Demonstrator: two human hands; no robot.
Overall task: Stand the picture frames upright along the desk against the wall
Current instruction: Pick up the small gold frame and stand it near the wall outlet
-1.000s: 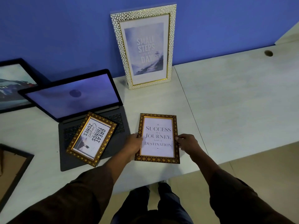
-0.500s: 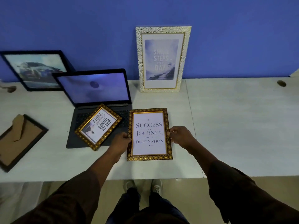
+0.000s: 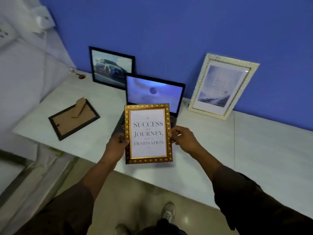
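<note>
Gold frame (image 3: 148, 134) gripped at its sides by left hand (image 3: 116, 144) and right hand (image 3: 183, 139).

Count: 4 picture frames – gold-patterned frame (image 3: 148, 134) held up, black car-photo frame (image 3: 111, 67) and white textured frame (image 3: 221, 86) upright at the wall, dark frame (image 3: 73, 118) face down on the table (image 3: 254, 150). 1 open laptop (image 3: 154, 94). 2 hands – left (image 3: 116, 143), right (image 3: 183, 139). 2 shoes at the bottom edge
</note>
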